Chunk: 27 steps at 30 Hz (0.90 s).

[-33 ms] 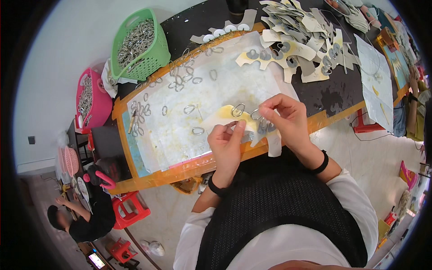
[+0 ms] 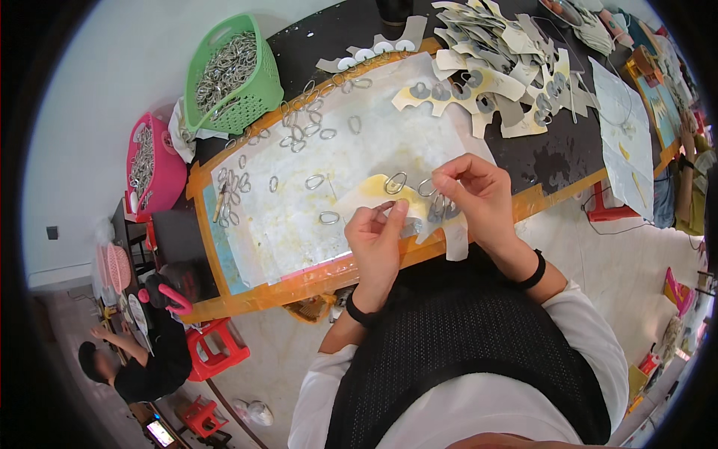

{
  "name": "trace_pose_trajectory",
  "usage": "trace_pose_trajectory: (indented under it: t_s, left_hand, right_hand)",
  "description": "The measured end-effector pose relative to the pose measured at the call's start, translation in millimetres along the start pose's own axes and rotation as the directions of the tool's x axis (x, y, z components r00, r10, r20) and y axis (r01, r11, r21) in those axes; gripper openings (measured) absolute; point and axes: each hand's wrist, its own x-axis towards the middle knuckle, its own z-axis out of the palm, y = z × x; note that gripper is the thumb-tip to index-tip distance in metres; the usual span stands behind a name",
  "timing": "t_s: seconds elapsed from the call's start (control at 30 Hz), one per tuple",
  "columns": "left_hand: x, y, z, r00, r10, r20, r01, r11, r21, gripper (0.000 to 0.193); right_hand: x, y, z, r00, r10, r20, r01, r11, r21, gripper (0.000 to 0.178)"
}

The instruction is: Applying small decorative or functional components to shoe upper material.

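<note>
A pale cut-out piece with a yellowish smear lies before me at the table's near edge. My left hand is closed in a pinch on its near edge; a thin brownish thing shows by the fingertips, too small to name. One metal ring rests on the smeared part. Thumb and fingers of my right hand pinch another oval metal ring just above the piece. Grey rounded patches with rings show below that hand, partly hidden by its fingers.
Loose rings lie scattered on the white sheet. Behind stand a green basket and a pink basket, both full of metal rings. Cut pieces are heaped at the far right. A co-worker sits at left.
My right hand has shifted very slightly, the ring still in its fingers. At the left, the co-worker's hand has moved a little. The left hand stays in place.
</note>
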Motion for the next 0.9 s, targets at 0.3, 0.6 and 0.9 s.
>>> trace_pose_trajectory:
  t_s: [0.3, 0.6, 0.9]
  left_hand:
    - [2, 4, 3, 1.0, 0.013, 0.012, -0.012, 0.991, -0.132, 0.014]
    - [-1, 2, 4, 0.998, -0.052, 0.039, 0.059, 0.976, -0.21, 0.015]
    - [-2, 7, 7, 0.998, -0.053, 0.036, 0.059, 0.977, -0.206, 0.019]
  right_hand:
    - [-1, 11, 14, 0.994, -0.106, -0.012, 0.1, 0.968, -0.229, 0.009]
    - [-1, 7, 0, 0.994, -0.095, 0.06, 0.106, 0.969, -0.221, 0.012]
    - [-6, 3, 0, 0.924, -0.364, 0.113, 0.376, 0.822, -0.427, 0.019]
